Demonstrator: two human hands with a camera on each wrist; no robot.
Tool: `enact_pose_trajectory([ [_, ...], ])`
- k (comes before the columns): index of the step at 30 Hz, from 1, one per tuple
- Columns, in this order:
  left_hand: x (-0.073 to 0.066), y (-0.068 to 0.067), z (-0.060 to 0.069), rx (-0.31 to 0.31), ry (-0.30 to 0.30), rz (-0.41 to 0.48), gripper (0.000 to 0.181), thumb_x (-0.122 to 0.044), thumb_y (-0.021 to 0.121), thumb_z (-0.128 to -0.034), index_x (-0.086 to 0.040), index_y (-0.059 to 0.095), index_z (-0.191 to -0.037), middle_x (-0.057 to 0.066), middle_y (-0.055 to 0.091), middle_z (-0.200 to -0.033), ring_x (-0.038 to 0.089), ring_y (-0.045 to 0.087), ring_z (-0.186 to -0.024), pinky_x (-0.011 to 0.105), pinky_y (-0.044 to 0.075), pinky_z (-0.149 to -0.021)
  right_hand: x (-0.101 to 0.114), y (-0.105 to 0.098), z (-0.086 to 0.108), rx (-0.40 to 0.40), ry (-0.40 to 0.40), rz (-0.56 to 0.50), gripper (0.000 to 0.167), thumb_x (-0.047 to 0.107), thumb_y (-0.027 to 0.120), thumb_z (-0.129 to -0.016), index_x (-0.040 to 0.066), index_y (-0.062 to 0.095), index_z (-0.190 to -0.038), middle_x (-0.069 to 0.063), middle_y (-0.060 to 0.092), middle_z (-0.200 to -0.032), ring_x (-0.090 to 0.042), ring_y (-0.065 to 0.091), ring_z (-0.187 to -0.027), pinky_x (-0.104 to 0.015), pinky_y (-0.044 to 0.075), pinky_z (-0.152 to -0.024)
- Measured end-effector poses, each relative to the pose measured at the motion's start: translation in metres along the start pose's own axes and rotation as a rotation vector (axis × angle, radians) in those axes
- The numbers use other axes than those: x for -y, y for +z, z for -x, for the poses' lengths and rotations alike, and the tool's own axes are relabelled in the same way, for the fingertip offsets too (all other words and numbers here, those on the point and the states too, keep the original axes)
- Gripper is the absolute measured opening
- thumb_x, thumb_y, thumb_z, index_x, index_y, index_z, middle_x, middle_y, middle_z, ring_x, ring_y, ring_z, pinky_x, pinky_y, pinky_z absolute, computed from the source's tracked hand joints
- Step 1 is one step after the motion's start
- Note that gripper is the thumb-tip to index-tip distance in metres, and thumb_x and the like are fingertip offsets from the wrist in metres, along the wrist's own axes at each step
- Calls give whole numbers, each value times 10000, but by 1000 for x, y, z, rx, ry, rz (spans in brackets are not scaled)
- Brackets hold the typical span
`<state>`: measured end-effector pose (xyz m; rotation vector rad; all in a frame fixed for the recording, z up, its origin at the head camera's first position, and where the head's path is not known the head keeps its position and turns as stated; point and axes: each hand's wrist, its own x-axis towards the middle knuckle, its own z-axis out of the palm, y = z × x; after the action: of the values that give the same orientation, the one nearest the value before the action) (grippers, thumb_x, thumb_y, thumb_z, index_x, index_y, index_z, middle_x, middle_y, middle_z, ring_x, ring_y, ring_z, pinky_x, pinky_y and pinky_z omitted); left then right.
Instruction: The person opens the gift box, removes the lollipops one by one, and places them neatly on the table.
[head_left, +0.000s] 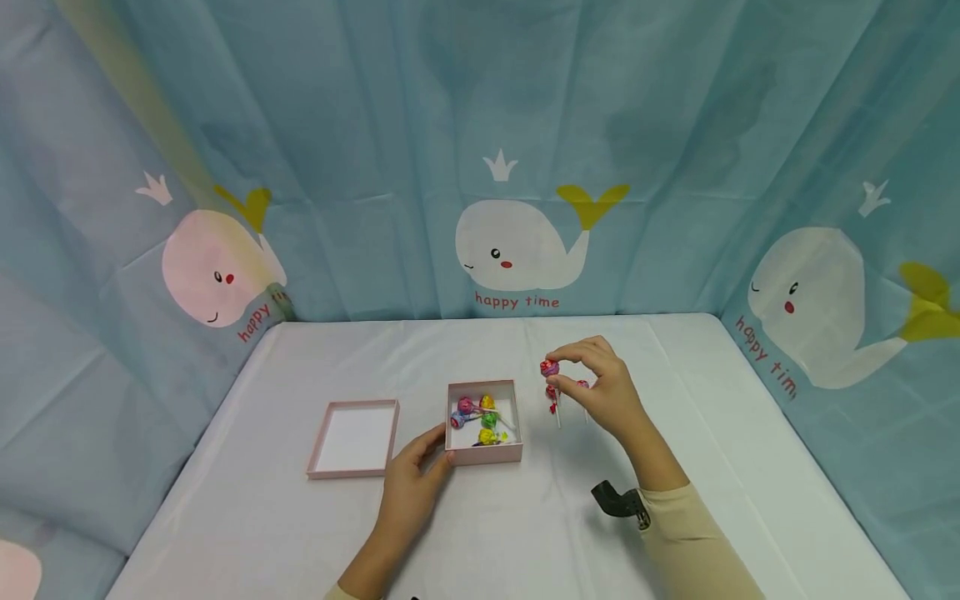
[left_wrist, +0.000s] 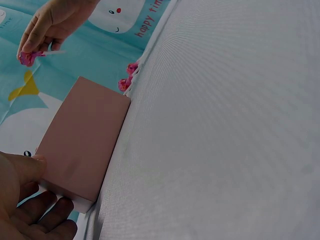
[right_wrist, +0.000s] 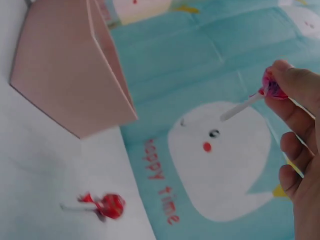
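My left hand (head_left: pixel 411 475) holds the near left corner of an uncovered pink box (head_left: pixel 487 455), thumb on its front wall and fingers along its side. Several wrapped lollipops lie in the box, among them a green one (head_left: pixel 489 420) and a yellow one (head_left: pixel 487 437). To the right of the box, my right hand (head_left: pixel 609 390) is raised above the table and pinches a pink-purple lollipop (right_wrist: pixel 272 85) by its wrapped head, the white stick free. Below that hand, a red lollipop (right_wrist: pixel 112 206) lies on the table, and a pink one (head_left: pixel 582 384) shows partly behind the fingers.
The pink box lid (head_left: pixel 352 473) lies on the white-covered table (head_left: pixel 247 533), left of the box, its white inside facing up. A blue curtain (head_left: pixel 360 233) with printed whales stands at the back and sides. A black device (head_left: pixel 618 502) sits on the right wrist.
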<state>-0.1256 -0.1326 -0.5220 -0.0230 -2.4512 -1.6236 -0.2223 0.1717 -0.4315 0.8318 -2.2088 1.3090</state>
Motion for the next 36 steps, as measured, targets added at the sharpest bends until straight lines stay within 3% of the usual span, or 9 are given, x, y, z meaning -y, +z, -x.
enact_pose_trajectory([
  [9,1,1,0,-1,-4,7,488,-180,774,-926,-107,636,-1389,5,660,-1376,189,567,-1354,321,478,-1116,-18,-32,3,-70,115,89,287,121,852,-847,211,774,-1108,47,745,-1119,-119,516,-1088,-336,429,-889],
  [16,1,1,1,-5,-1,-24,489,-185,772,-929,-106,634,-1391,-3,660,-1375,214,573,-1350,357,488,-1107,-34,-54,10,-99,235,149,276,168,832,-880,215,771,-1145,28,705,-1101,-126,490,-1047,-312,413,-854],
  [24,0,0,0,11,-34,-6,496,-222,765,-937,-133,624,-1404,-15,651,-1386,191,553,-1369,351,476,-1126,-54,-71,18,-45,348,193,286,280,783,-931,179,750,-1197,-70,662,-1140,-191,491,-1057,-390,418,-879],
  [30,1,1,1,2,-25,-10,500,-233,774,-928,-142,631,-1399,-27,656,-1379,177,564,-1356,357,483,-1119,-77,-80,32,-17,413,200,325,324,761,-947,143,735,-1216,-138,646,-1156,-254,493,-1052,-487,416,-874],
  [36,2,1,1,2,-14,-10,501,-222,772,-929,-134,628,-1400,-8,652,-1387,187,561,-1360,357,482,-1120,-94,-86,40,38,478,217,359,350,749,-953,121,727,-1229,-147,663,-1145,-243,500,-1050,-437,427,-879],
])
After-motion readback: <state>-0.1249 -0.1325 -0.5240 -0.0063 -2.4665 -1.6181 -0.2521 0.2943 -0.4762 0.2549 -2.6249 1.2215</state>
